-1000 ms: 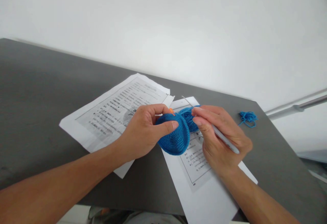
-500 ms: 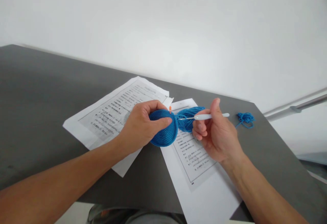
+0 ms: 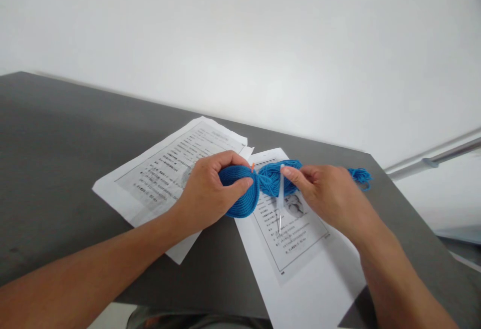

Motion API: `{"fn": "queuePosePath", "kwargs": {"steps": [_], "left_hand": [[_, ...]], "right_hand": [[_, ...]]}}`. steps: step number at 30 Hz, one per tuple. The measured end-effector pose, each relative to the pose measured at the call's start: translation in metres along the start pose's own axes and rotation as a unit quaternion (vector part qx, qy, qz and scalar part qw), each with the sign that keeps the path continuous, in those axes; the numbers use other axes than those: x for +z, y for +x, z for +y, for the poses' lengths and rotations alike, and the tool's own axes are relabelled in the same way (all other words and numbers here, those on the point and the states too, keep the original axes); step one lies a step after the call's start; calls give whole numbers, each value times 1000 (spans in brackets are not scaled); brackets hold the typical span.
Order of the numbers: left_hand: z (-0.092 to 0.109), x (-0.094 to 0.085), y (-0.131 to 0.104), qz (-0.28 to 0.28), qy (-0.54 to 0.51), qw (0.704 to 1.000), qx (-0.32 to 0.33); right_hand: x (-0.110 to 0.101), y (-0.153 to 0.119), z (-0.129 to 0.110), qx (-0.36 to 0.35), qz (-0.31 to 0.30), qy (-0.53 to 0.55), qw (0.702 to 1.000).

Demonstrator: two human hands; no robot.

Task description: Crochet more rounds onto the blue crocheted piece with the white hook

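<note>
My left hand (image 3: 216, 191) is closed on a round blue crochet piece (image 3: 244, 204), thumb in front and fingers behind. An orange stitch marker (image 3: 253, 167) sticks up from the piece's top edge. My right hand (image 3: 325, 189) pinches a white-handled crochet hook (image 3: 281, 189) between thumb and fingers. Its metal tip points down toward the lower edge of the view, clear of the crochet piece. Behind the hook lies a bundle of blue yarn (image 3: 269, 179), with strands running near the piece's right edge. Where the working strand goes by my right fingers is hidden.
Two printed sheets lie on the dark grey table (image 3: 75, 133): a left sheet (image 3: 150, 169) and a right sheet (image 3: 300, 279) reaching past the near edge. A small blue yarn tangle (image 3: 361, 176) sits beyond my right hand. A white wall (image 3: 240, 43) rises behind.
The hook has come off the crochet piece and swung from level to pointing down. My right hand has turned palm-down and its raised thumb now presses the hook. My left hand stays nearly still.
</note>
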State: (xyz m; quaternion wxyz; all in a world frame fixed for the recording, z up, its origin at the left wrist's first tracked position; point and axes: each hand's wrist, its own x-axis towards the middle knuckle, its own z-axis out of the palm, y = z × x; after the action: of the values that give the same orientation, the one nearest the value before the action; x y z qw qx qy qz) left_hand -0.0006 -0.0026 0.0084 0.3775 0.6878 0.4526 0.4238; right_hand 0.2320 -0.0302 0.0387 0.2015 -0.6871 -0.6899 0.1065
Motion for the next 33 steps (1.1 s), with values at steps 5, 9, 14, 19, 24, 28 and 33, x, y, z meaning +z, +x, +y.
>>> {"fn": "queuePosePath", "kwargs": {"steps": [5,9,14,19,24,28,33], "left_hand": [[0,2,-2,-19,8,1000,1],[-1,4,-2,-35,-8,999,4],[-6,4,1,-25,-25,999,-22],[-12,9,-1,-25,-3,999,-32],[-14,12,-5,-46,-18,998,-34],[-16,11,-3,-58,-79,992,-86],[-20,11,-3,-86,-218,962,-137]], "right_hand": [[-15,-5,-30,-31,40,139,989],[7,-2,-48,-99,-34,261,960],[33,6,-39,-43,-77,461,883],[49,3,-30,-15,-55,553,831],[57,1,-30,24,-58,531,845],[54,1,-26,34,-92,537,838],[52,0,-27,32,-94,554,827]]}}
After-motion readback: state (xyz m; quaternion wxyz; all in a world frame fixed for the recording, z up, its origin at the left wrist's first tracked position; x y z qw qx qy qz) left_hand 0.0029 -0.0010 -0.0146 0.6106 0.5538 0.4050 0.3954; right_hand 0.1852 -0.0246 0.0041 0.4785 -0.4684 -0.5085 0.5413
